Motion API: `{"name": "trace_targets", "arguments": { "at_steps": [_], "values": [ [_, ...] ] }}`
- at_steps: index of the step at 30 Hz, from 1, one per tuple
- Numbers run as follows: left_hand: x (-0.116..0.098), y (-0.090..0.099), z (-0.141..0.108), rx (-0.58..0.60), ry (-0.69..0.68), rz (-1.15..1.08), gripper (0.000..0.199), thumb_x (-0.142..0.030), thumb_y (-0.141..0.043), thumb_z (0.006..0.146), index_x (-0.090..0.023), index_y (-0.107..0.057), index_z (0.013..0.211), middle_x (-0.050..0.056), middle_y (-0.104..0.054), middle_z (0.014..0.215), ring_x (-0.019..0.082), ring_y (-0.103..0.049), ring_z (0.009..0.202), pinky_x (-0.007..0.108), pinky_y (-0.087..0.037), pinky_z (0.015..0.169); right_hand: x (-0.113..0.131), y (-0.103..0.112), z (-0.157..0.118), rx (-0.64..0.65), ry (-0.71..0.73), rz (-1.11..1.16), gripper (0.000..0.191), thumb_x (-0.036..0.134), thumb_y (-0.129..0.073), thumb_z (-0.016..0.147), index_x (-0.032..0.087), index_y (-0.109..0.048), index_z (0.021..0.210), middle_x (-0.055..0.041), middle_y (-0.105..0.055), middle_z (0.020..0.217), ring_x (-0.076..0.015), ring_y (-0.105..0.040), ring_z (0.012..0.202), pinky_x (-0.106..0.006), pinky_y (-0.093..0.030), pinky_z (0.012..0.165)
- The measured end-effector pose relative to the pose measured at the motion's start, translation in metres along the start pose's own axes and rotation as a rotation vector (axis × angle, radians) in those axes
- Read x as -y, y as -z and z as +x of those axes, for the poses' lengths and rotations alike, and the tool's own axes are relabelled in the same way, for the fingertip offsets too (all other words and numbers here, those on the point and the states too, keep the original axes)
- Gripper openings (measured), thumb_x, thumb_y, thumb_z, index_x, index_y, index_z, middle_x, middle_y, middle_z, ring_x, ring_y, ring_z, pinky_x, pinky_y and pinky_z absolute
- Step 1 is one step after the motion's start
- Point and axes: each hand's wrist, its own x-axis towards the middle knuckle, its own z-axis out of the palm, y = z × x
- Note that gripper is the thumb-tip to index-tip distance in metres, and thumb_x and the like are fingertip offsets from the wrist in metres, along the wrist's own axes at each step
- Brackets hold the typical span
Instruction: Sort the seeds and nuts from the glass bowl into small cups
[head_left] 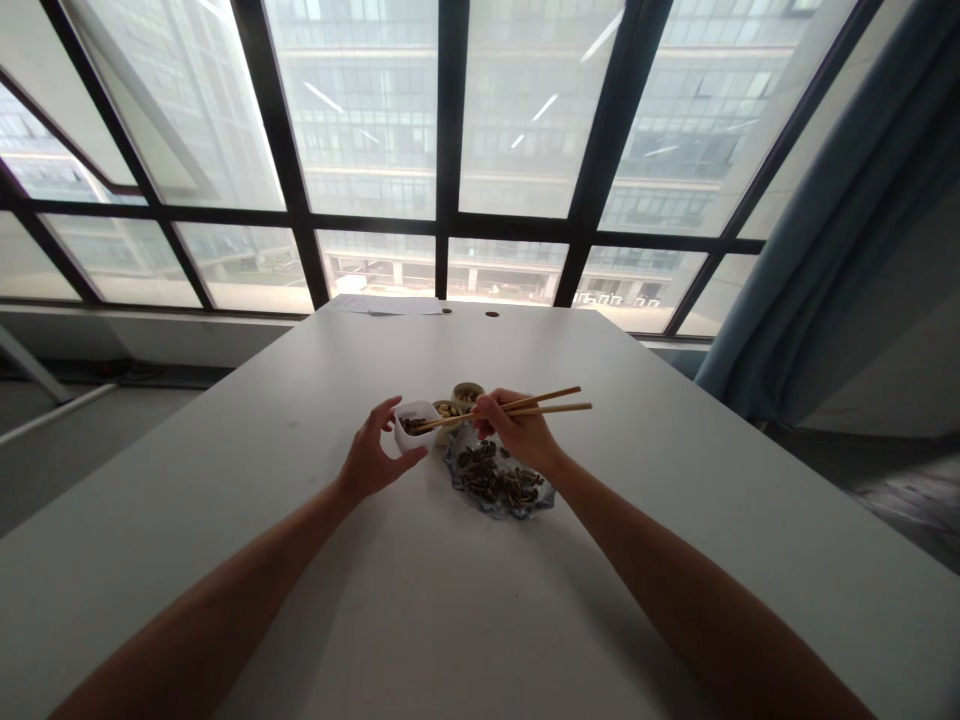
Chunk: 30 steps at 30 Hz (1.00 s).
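Note:
My left hand (pixel 379 450) is wrapped around the side of a small white bowl (pixel 411 411), thumb low and fingers behind it. Dark brown pieces (pixel 411 426) lie inside the bowl. In my right hand (pixel 517 430) is a pair of wooden chopsticks (pixel 551 402), their tips reaching into the bowl among the pieces. Below my right hand, a crinkled clear plastic bag (pixel 480 503) lies spread with many dark, striped, seed-like pieces (pixel 504 483) on it. Just behind the bowl stand two small tan cups (pixel 468 389) holding pale pieces, partly hidden by my hand and the chopsticks.
The white table (pixel 352 600) stretches toward large dark-framed windows. Papers (pixel 386 304) lie at its far edge, near two dark round spots (pixel 492 314). A blue-grey curtain (pixel 810 230) hangs at the right.

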Motion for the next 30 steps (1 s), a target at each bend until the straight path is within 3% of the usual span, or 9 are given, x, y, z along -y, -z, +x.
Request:
{"name": "trace_targets", "arguments": {
  "at_steps": [4, 8, 11, 15, 20, 25, 30],
  "values": [
    [0.001, -0.003, 0.001, -0.013, 0.017, -0.019, 0.074, -0.040, -0.076, 0.070, -0.021, -0.045, 0.134, 0.011, -0.063, 0.122, 0.016, -0.063, 0.079, 0.033, -0.057, 0.074, 0.004, 0.008, 0.003, -0.127, 0.038, 0.003, 0.057, 0.071, -0.062, 0.078, 0.016, -0.065, 0.068, -0.0011, -0.064, 0.052, -0.0101, -0.056, 0.040, -0.021, -0.046, 0.040],
    [0.009, -0.009, 0.002, -0.056, 0.148, -0.044, 0.071, -0.037, -0.073, 0.072, -0.021, -0.044, 0.134, 0.012, -0.061, 0.124, 0.020, -0.065, 0.088, 0.037, -0.057, 0.079, 0.013, 0.034, 0.011, -0.244, 0.035, -0.083, 0.062, 0.076, -0.056, 0.078, 0.016, -0.061, 0.061, -0.0012, -0.059, 0.044, -0.0099, -0.052, 0.034, -0.021, -0.042, 0.035],
    [0.022, -0.014, 0.001, -0.084, 0.287, -0.051, 0.074, -0.033, -0.072, 0.070, -0.020, -0.041, 0.136, 0.013, -0.060, 0.123, 0.023, -0.065, 0.096, 0.042, -0.056, 0.084, 0.012, 0.053, 0.015, -0.128, -0.022, -0.262, 0.065, 0.078, -0.057, 0.075, 0.016, -0.060, 0.059, -0.0013, -0.056, 0.042, -0.0092, -0.048, 0.032, -0.020, -0.037, 0.033],
    [0.035, -0.019, 0.000, -0.020, 0.415, -0.104, 0.084, -0.031, -0.071, 0.069, -0.020, -0.034, 0.143, 0.016, -0.058, 0.125, 0.026, -0.065, 0.103, 0.045, -0.056, 0.086, 0.002, 0.064, 0.016, 0.007, -0.084, -0.390, 0.066, 0.079, -0.053, 0.077, 0.016, -0.060, 0.060, -0.0014, -0.056, 0.042, -0.0094, -0.048, 0.033, -0.020, -0.036, 0.033],
    [0.033, -0.019, -0.001, 0.028, 0.392, -0.047, 0.088, -0.038, -0.074, 0.068, -0.020, -0.034, 0.144, 0.018, -0.055, 0.131, 0.033, -0.060, 0.116, 0.051, -0.051, 0.095, -0.007, 0.058, 0.015, 0.101, -0.128, -0.389, 0.062, 0.075, -0.054, 0.080, 0.016, -0.060, 0.063, -0.0018, -0.058, 0.046, -0.0094, -0.051, 0.036, -0.019, -0.037, 0.035],
    [0.028, -0.015, 0.000, 0.082, 0.420, 0.068, 0.088, -0.041, -0.075, 0.067, -0.017, -0.037, 0.142, 0.016, -0.061, 0.117, 0.032, -0.063, 0.108, 0.050, -0.051, 0.093, -0.009, 0.053, 0.013, 0.192, -0.153, -0.385, 0.059, 0.074, -0.056, 0.080, 0.016, -0.059, 0.065, -0.0017, -0.059, 0.048, -0.0099, -0.053, 0.038, -0.019, -0.041, 0.037],
    [0.030, -0.016, 0.000, 0.074, 0.415, 0.065, 0.081, -0.035, -0.074, 0.068, -0.018, -0.040, 0.139, 0.014, -0.064, 0.112, 0.029, -0.066, 0.103, 0.046, -0.053, 0.089, -0.014, 0.059, 0.015, 0.121, -0.163, -0.350, 0.063, 0.078, -0.054, 0.078, 0.017, -0.059, 0.062, -0.0015, -0.058, 0.044, -0.0095, -0.051, 0.034, -0.019, -0.039, 0.033]
  ]
}}
